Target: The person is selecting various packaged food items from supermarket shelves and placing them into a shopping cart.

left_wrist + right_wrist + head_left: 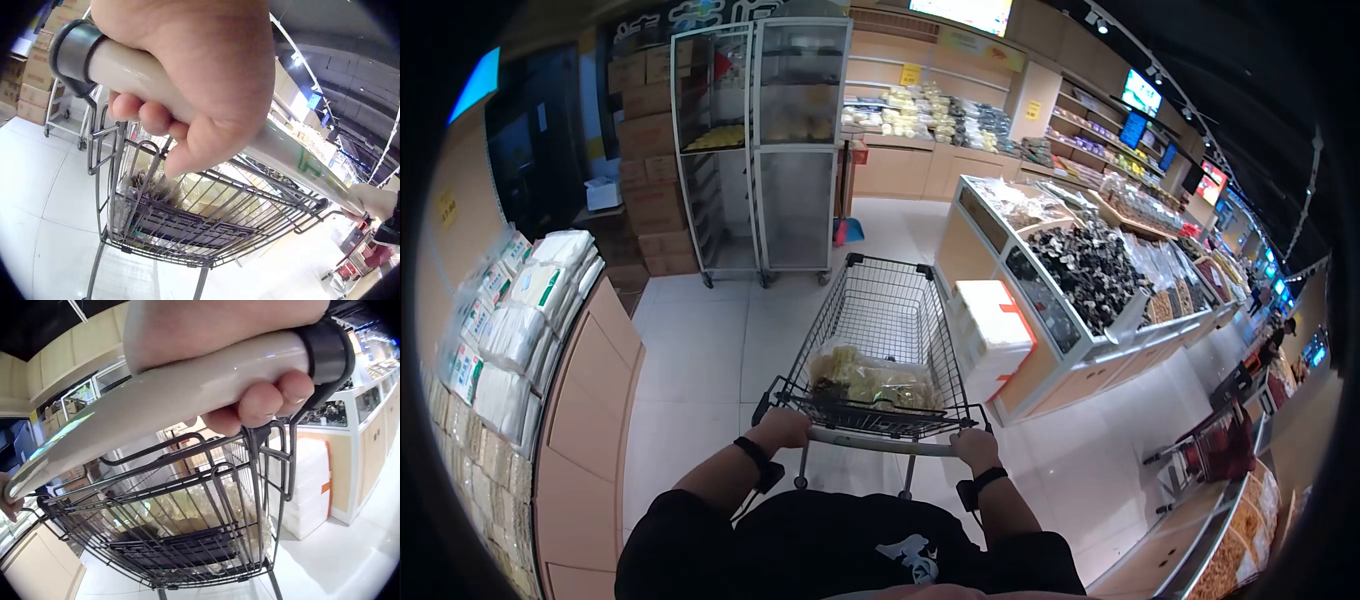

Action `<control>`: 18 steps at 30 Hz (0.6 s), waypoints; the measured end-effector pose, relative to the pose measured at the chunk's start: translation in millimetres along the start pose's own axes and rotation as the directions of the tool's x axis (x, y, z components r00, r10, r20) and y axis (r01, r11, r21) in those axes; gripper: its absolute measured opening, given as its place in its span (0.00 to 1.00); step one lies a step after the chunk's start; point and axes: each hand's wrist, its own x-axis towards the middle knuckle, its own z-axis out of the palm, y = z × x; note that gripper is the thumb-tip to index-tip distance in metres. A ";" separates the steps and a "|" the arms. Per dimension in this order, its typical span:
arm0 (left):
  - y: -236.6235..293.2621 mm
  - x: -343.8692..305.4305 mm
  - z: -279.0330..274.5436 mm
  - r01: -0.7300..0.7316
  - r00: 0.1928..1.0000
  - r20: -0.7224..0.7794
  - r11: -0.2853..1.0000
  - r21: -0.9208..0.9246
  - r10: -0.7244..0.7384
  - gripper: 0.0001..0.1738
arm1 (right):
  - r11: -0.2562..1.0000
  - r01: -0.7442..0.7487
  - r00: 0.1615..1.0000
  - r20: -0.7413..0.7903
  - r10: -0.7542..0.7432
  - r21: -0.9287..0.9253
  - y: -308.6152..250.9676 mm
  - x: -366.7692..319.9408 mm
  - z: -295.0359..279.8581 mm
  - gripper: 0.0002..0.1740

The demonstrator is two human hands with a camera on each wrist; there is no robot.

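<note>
Both hands grip the pale handle bar (882, 442) of a wire shopping cart (880, 310). The left hand (785, 428) holds its left end, with fingers wrapped beneath the bar in the left wrist view, where the hand (194, 69) fills the top. At the right end, the right hand (975, 450) curls round the bar beside the black end cap (328, 353); its fingertips (261, 403) show below the bar. Clear bags of yellowish goods (870, 382) lie in the cart's near end, with something dark at their left side.
Ahead to the left stand a tall metal rack (800, 150) and stacked cartons (655, 210). White foam boxes (990, 325) sit beside a display counter (1040, 385) on the right. A shelf of packaged goods (525, 310) runs along the left. Pale tiled floor (685, 370) lies between.
</note>
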 end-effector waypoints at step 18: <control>-160.1 349.4 -143.5 -0.075 0.996 0.055 0.997 -0.006 0.076 0.15 | 0.991 0.128 0.973 -0.188 -0.133 -0.035 -49.2 349.4 -45.9 0.26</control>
